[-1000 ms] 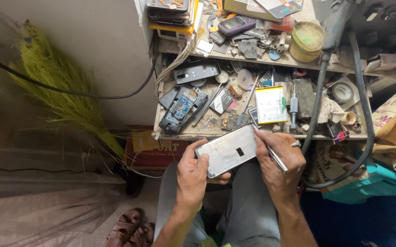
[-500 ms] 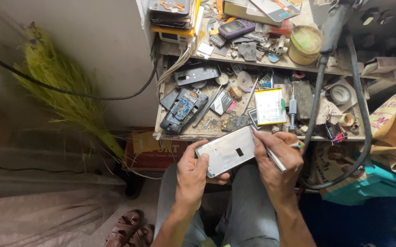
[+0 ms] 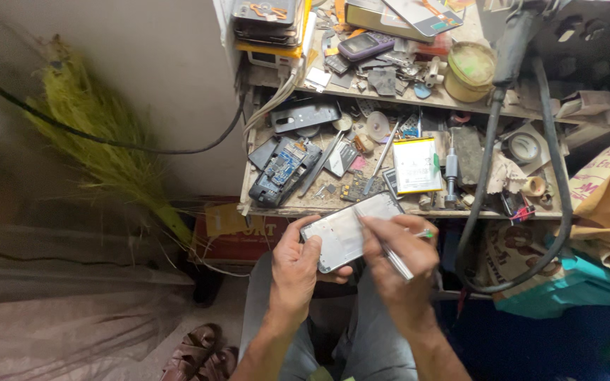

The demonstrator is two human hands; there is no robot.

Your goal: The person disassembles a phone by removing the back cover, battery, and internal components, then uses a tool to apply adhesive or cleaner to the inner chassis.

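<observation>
The bench (image 3: 277, 206) fills the upper middle of the view, a worn wooden surface in 2 levels, thick with phone parts laid flat so each stays in sight and within reach. To its left a green grass broom (image 3: 100, 141) leans against the pale wall, out of the way. A thick black cable (image 3: 485, 176) hangs from the upper shelf and loops down past the bench edge on the right. On the bench lie an opened dark phone body (image 3: 280, 171) showing its blue circuit board, and a white-and-yellow battery pack (image 3: 416, 165).

Below the bench edge, over the person's knees, a silver phone frame (image 3: 344, 234) is held tilted, its long side running up toward the right. The left hand (image 3: 294, 271) grips its lower left end, thumb on top, apparently to steady it. The right hand (image 3: 400, 264) is closed around a thin metal tool (image 3: 395, 258), pen-fashion, its tip resting on the upper face of the frame.
</observation>
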